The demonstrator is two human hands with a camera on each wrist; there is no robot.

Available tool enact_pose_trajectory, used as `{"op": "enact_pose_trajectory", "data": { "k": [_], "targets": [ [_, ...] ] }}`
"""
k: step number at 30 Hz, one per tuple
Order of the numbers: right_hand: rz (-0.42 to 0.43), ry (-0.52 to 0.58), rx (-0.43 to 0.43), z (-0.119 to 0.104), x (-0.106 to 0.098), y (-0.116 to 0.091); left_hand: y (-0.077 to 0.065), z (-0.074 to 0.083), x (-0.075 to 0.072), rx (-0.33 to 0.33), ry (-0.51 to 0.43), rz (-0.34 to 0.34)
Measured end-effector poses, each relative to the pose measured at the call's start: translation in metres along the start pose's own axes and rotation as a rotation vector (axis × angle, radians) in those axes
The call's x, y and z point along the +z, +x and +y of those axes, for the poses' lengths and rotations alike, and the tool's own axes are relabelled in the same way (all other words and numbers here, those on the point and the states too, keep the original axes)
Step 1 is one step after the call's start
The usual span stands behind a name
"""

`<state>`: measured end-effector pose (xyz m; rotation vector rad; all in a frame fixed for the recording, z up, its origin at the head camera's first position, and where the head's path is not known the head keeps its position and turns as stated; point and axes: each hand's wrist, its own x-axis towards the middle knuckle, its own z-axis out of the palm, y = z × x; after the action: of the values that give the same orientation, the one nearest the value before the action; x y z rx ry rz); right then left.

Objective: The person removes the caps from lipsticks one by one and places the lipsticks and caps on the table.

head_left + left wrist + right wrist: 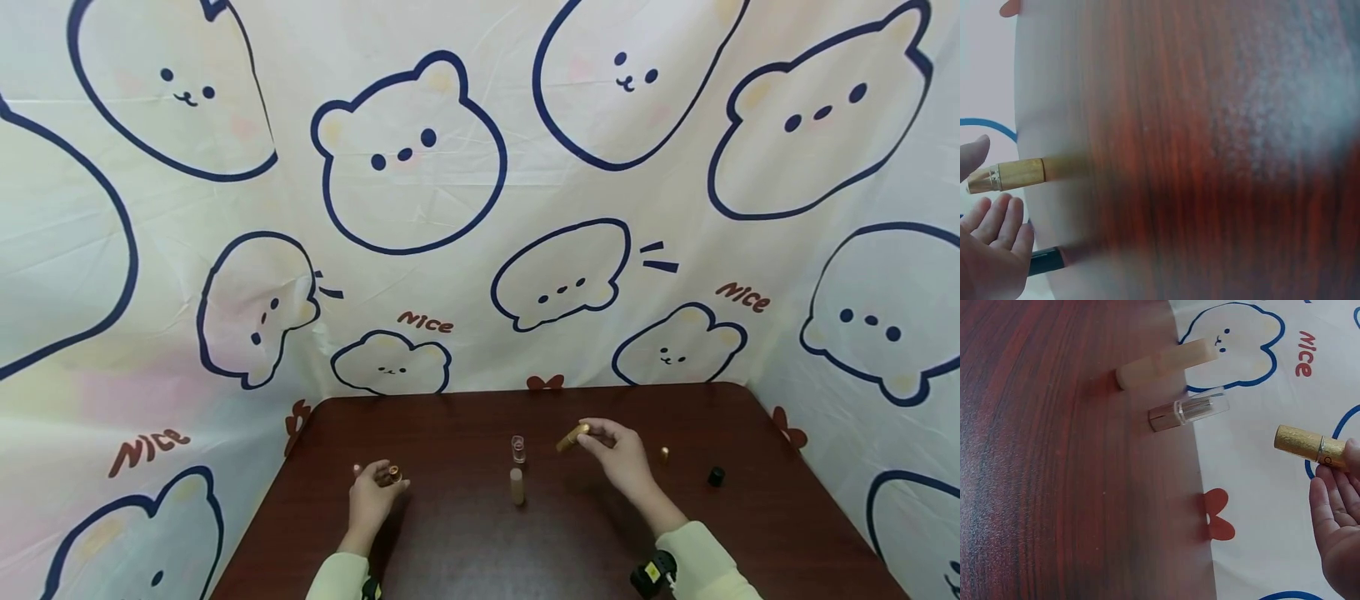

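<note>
My right hand (617,457) pinches a gold lipstick tube (1300,444) between thumb and fingertips, above the table's far part. It is tilted, one end pointing left in the head view. My left hand (371,498) is at the table's left side, thumb and fingers spread around a gold-topped lipstick (1019,174) standing upright. Gaps show between this lipstick and the fingers in the left wrist view. Behind the same hand stands a dark green tube (1047,260), its upper part hidden by the fingers.
Mid-table, a beige tube (517,487) stands in front of a lipstick with a clear cap (518,450). Right of my right hand are a small gold piece (664,455) and a dark green cap (716,477). A printed cloth (465,350) hangs behind the brown table (480,558).
</note>
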<state>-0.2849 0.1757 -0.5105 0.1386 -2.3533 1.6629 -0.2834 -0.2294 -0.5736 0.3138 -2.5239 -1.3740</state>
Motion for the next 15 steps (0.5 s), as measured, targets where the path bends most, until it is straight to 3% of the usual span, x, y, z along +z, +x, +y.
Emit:
{"op": "enact_pose_trajectory", "data": {
  "k": [15],
  "targets": [
    [0.024,0.205,0.045,-0.019,-0.009,0.002,0.002,0.009,-0.005,0.068,-0.005,-0.006]
  ]
}}
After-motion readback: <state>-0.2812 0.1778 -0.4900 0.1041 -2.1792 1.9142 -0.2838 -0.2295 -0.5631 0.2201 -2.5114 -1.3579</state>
